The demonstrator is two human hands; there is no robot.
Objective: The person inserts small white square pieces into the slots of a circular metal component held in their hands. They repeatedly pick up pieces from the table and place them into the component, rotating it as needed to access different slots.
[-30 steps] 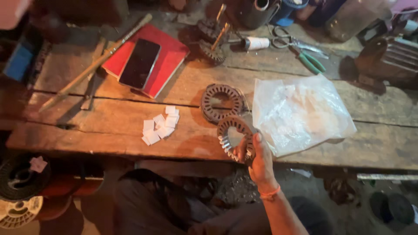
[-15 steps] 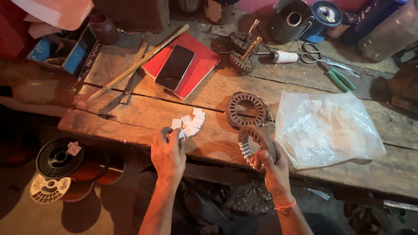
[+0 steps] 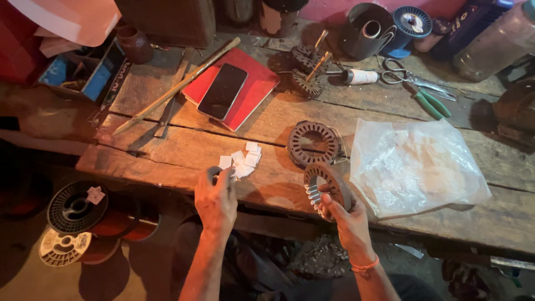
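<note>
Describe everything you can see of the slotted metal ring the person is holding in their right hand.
The dark, rusty-looking slotted metal ring is a round motor-core part with a ring of slots around an open centre. Small white paper strips stick out of several slots along its lower left edge. It is held tilted, almost on edge, just above the near edge of the worn wooden workbench. The right hand grips it from below, thumb on its face. It sits beside a clear plastic bag and in front of a similar ring lying flat.

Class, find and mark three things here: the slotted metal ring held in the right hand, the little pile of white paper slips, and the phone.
slotted metal ring (image 3: 329, 187), head view, on its outer rim.
white paper slips (image 3: 242, 161), head view, middle of the pile.
phone (image 3: 223, 91), head view, centre of its dark screen.
</note>
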